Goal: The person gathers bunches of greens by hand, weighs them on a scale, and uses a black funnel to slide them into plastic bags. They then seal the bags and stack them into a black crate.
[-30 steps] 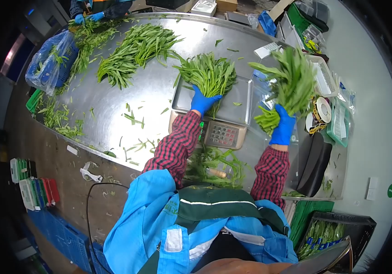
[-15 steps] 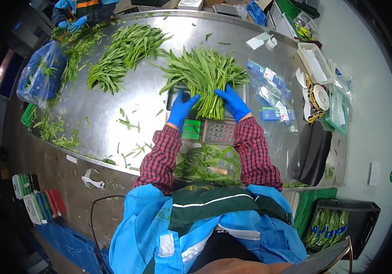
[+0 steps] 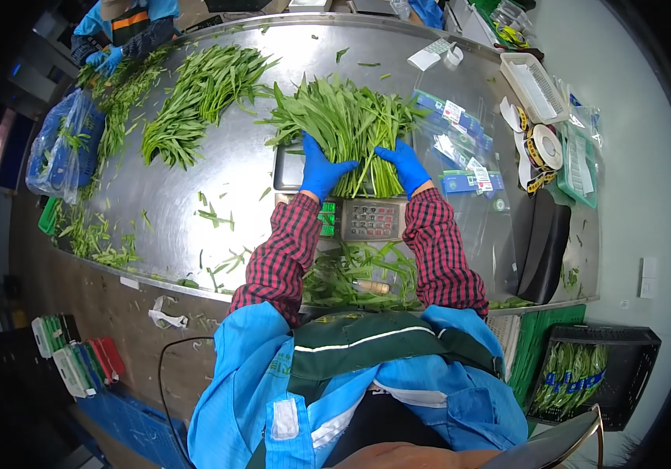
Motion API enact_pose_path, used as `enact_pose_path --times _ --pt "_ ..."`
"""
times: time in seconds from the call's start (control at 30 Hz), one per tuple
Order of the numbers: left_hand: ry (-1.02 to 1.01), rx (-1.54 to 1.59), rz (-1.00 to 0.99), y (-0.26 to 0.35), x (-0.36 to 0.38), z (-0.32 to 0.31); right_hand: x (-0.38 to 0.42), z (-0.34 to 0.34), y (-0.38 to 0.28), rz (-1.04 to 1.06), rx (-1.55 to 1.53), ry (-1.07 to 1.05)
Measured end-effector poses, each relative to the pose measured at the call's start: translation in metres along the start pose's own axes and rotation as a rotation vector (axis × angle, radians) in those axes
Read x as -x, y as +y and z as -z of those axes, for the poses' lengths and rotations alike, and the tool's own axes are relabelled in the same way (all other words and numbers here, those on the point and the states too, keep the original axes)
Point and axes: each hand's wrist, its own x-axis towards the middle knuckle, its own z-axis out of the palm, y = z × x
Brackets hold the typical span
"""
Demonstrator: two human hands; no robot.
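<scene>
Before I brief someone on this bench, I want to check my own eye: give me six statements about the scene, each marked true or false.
1. Both the left hand and the right hand touch the leafy bunch. True.
2. Both hands are bare. False: both wear blue gloves.
3. The bunch is on the floor. False: it is over the scale.
4. No part of the scale is lit. False: its display glows green.
5. A wooden handle lies among loose leaves. True.
6. The black crate at lower right holds packed greens. True.
</scene>
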Motion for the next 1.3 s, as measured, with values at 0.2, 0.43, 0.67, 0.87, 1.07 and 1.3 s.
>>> enact_pose_path --times 0.2,0.43,0.67,0.87,1.07,1.3 --pt "0.103 -0.433 0.097 0.047 0.006 -0.012 -0.008 -0.015 0.008 0.098 0.191 -0.001" --pt "0.123 -0.471 0.223 0.051 0.011 -0.009 -0.003 0.015 -0.019 0.015 0.296 -0.049" --pt "0.168 -0.489 0.152 0.034 0.011 -0.018 -0.005 0.004 0.005 0.06 0.236 0.105" --pt "0.108 -0.542 0.21 0.055 0.013 -0.015 -0.03 -0.004 0.038 0.022 0.349 0.156" --pt "0.16 -0.516 0.193 0.05 0.014 -0.018 -0.003 -0.009 0.01 -0.037 0.011 0.067" --pt "0.146 -0.487 0.21 0.049 0.013 -0.018 -0.004 0.003 0.013 0.017 0.134 -0.153"
